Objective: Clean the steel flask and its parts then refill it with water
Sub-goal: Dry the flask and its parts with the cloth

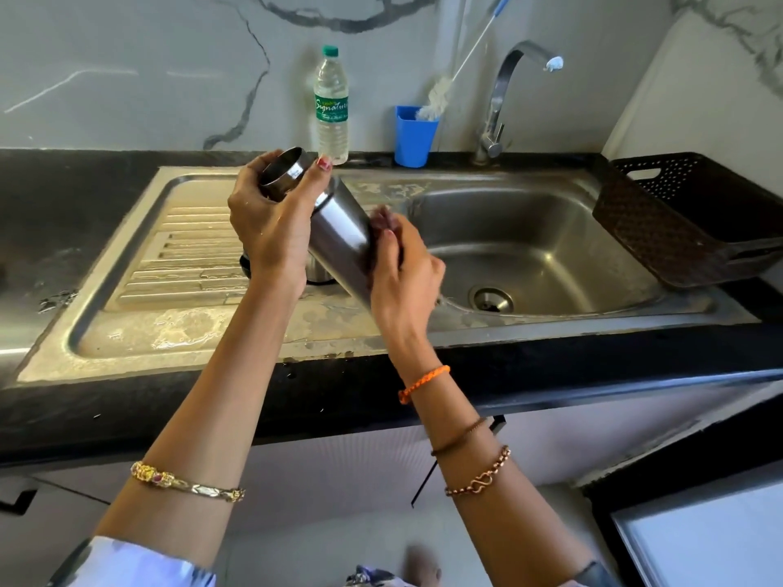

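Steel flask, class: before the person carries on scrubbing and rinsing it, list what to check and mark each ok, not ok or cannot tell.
1. Left hand grips the steel flask near its top: ok.
2. Right hand is on the flask body; scrubber in it: cannot tell, blurred.
3. Flask is tilted above the sink edge: ok.
4. Tap running: not ok, no water visible.
5. Bottle brush standing ready in the blue cup: ok.
6. Water bottle for the refill on the counter: ok.
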